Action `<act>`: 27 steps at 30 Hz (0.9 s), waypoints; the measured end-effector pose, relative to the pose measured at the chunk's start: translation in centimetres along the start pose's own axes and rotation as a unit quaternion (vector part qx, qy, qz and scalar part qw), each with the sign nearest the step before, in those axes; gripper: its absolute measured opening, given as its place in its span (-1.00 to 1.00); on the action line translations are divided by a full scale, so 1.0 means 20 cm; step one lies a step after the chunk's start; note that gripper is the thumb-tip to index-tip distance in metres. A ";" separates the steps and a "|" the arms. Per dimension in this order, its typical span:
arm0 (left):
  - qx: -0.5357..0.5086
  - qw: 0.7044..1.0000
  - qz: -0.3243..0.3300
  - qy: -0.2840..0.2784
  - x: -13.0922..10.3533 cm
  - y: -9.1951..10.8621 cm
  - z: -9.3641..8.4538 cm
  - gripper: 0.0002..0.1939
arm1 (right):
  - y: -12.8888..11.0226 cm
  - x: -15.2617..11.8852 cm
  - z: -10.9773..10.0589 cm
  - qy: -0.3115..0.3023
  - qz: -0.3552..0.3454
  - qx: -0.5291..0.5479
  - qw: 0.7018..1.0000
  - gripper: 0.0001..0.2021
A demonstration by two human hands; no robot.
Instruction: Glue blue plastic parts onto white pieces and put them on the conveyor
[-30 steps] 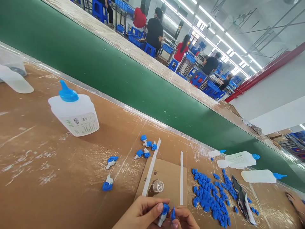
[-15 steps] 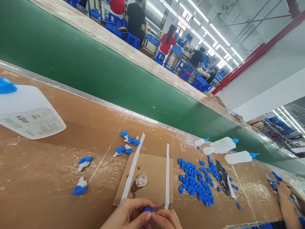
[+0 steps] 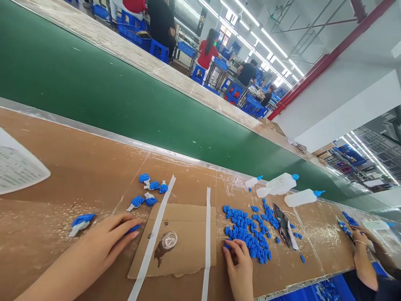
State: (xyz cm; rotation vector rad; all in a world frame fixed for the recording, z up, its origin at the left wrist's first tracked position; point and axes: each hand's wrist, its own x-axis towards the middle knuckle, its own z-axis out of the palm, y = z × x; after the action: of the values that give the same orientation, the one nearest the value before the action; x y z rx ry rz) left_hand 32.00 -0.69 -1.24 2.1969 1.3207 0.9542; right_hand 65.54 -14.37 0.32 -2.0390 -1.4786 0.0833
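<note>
My left hand (image 3: 108, 238) reaches over the left part of the table, thumb and fingers closed on a small blue plastic piece (image 3: 134, 228). Just beside it lies a blue-and-white part (image 3: 82, 223); several similar blue-and-white parts (image 3: 152, 185) are grouped farther back. At the left edge of a heap of small blue pieces (image 3: 250, 234), my right hand (image 3: 240, 265) pinches one blue piece (image 3: 227, 245). Between my hands is a cardboard sheet (image 3: 188, 238) under two white tape strips, with a small clear round dish (image 3: 169, 240) on it and a dark wet patch next to the dish.
White squeeze bottles (image 3: 302, 197) with blue tips lie behind the heap, near a crumpled dark wrapper (image 3: 285, 228). A large white jug (image 3: 19, 167) stands at far left. A green conveyor belt (image 3: 140, 108) runs behind. A co-worker's hands (image 3: 360, 238) work at the right.
My hands, together at the cardboard's front edge before, have separated: the left went left with a blue piece, the right went to the heap. The view has shifted to the right.
</note>
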 end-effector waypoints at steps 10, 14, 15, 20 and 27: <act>0.073 0.997 -0.008 -0.026 0.06 -0.03 -0.05 -0.25 | -0.03 0.18 0.00 0.022 0.016 -0.048 0.998 -0.64; 0.037 0.999 -0.036 -0.008 0.03 -0.07 -0.15 -0.35 | -0.03 0.24 0.02 0.003 -0.003 -0.039 0.999 -0.58; 0.030 0.999 -0.039 -0.010 0.01 -0.08 -0.19 -0.40 | -0.02 0.24 0.02 0.000 -0.007 -0.034 0.999 -0.55; 0.035 0.999 -0.016 -0.032 -0.13 -0.13 -0.36 -0.57 | 0.03 0.30 0.01 -0.048 -0.025 0.002 0.999 -0.53; 0.136 0.974 0.117 -0.138 -0.19 -0.18 -0.41 -0.54 | 0.06 0.45 -0.03 -0.210 -0.080 0.000 0.974 -0.71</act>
State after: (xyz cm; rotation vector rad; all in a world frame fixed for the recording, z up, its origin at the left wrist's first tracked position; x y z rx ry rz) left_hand 22.63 -2.38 0.62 2.6273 1.1345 0.5371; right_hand 70.21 -6.88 2.79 -1.9727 -1.8918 0.4727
